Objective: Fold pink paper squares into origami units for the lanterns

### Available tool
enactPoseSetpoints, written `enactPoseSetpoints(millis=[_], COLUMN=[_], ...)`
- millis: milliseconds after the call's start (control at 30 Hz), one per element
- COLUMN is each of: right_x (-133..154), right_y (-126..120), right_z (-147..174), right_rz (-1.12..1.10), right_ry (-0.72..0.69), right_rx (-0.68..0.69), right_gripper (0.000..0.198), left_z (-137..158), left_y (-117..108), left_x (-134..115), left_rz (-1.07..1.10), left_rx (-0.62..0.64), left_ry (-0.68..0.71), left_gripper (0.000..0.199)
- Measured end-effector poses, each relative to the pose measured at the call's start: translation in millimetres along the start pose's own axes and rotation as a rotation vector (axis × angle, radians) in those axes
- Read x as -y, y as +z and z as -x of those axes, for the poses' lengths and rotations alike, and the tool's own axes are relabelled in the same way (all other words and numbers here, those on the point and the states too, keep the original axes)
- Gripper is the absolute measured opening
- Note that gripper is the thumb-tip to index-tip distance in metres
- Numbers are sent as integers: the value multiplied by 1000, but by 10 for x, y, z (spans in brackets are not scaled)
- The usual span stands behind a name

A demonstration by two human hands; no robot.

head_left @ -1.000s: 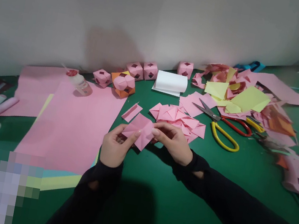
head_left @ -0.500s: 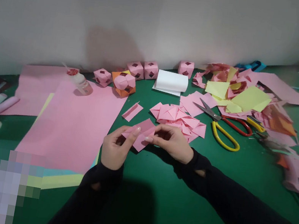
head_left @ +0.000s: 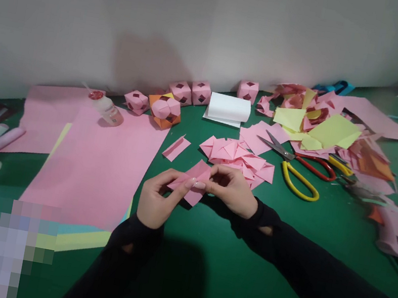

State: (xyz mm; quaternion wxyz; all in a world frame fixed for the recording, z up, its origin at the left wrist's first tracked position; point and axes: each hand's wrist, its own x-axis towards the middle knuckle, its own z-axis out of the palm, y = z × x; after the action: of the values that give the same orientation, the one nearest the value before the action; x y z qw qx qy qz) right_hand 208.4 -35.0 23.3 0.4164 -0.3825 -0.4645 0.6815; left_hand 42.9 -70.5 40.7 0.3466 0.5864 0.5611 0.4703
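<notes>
A small creased square of pink paper (head_left: pixel 193 197) is held just above the green table between both hands. My left hand (head_left: pixel 158 198) pinches its left side, with the thumb lying on top. My right hand (head_left: pixel 232 191) grips the right side between thumb and fingers, and the two thumb tips meet near the middle of the sheet. Behind it lies a heap of folded pink paper pieces (head_left: pixel 243 159). One folded pink strip (head_left: pixel 176 148) rests apart, a little left of that heap.
Scissors (head_left: pixel 289 160) with red and yellow handles lie right of the heap, near a pink glue gun (head_left: pixel 389 224). Large pink sheets (head_left: pixel 98 172) spread at left under a small bottle (head_left: pixel 108 110). Paper scraps (head_left: pixel 326 125), folded paper cubes (head_left: pixel 200 93) and a white roll (head_left: pixel 229 108) line the wall.
My left hand has shifted slightly right, bringing its thumb against the right thumb. The pink square has moved a little to the right; my right hand stays nearly in place.
</notes>
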Motion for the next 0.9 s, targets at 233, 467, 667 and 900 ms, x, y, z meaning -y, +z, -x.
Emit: enactPoseSetpoints(millis=[233,467,667,900], right_x=[-11,-34,-60,-37], right_y=[-4,-5,-17,-25], right_z=[8,9,23,14], right_rz=[6,54,90,111], right_ry=[23,34,16,6], right_rx=[11,20,66,77], right_gripper=[35,38,40,39], left_z=[-23,-63,-84,-62], left_y=[-3,-39,-55,-51], left_x=[39,71,142,137], left_rz=[-37,-44,-55,-93], left_rx=[41,111,183,115], left_ry=[22,35,-26,-39], left_gripper=[19,24,27,31])
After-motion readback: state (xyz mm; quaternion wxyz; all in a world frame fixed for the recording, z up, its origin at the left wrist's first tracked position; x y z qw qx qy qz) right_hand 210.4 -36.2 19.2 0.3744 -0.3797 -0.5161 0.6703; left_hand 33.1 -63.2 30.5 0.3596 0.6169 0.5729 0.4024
